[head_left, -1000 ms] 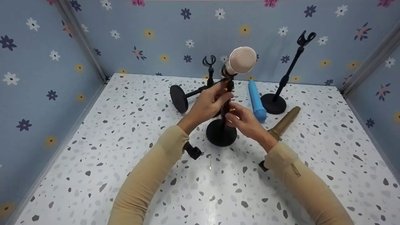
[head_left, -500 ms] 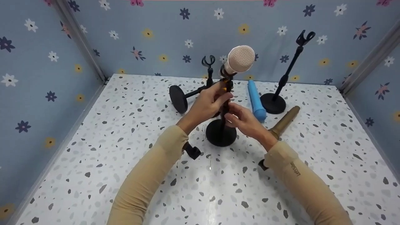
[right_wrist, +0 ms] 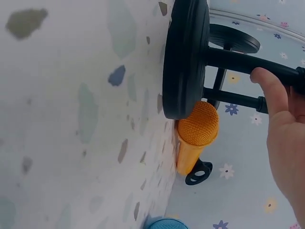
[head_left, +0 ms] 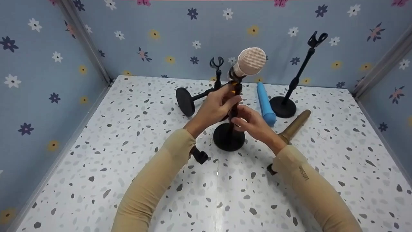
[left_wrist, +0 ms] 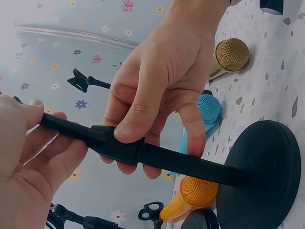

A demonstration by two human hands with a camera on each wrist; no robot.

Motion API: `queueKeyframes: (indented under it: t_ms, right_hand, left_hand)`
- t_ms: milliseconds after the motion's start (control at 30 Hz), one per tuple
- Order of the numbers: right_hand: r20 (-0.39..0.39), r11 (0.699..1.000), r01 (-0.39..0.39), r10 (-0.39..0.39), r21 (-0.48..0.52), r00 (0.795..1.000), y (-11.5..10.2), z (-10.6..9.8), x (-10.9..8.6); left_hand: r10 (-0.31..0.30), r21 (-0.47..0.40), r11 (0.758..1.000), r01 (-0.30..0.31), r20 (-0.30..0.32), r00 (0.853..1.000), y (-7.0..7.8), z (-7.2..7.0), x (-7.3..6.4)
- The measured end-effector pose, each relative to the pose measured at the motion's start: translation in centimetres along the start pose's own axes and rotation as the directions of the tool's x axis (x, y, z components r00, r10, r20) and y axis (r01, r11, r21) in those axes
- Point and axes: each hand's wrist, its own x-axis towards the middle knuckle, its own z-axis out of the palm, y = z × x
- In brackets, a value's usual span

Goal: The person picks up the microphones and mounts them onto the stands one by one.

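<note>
Centre of head view: black desktop microphone stand (head_left: 229,138) gripped high by left hand (head_left: 213,105), collar (left_wrist: 110,146) pinched by right hand (head_left: 253,125).

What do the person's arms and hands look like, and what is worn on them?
The left sleeve and right sleeve are beige and wrinkled; the right bears fine dark lettering, too small to read. A black piece shows beside each cuff. The left hand and right hand wear no gloves.

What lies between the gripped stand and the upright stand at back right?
In the head view, the blue microphone lies between them, with the right hand also there, nearer the gripped stand.
</note>
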Motion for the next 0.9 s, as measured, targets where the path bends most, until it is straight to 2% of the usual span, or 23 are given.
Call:
queueKeyframes:
  t_ms: [167, 367, 533, 900]
  right_hand:
    - [0.028, 0.998, -0.031, 0.029, 0.049, 0.999, 0.04, -0.18, -0.05]
    - [0.015, 0.996, -0.035, 0.033, 0.079, 0.999, 0.3, -0.15, 0.01]
    - [-0.001, 0.999, -0.012, 0.012, 0.05, 1.0, 0.3, -0.03, 0.19]
    - [-0.032, 1.0, 0.024, -0.024, -0.001, 0.999, 0.62, 0.02, 0.26]
  left_hand:
    - [0.003, -0.003, 1.0, -0.003, -0.018, 1.0, 0.0, 0.06, -0.08]
    - [0.03, 0.024, 0.999, -0.029, -0.024, 0.999, 0.02, 0.23, -0.04]
    - [0.046, 0.061, 0.997, -0.043, -0.034, 0.998, 0.13, 0.17, 0.05]
    - [0.016, 0.084, 0.996, -0.014, -0.022, 1.0, 0.24, 0.11, 0.36]
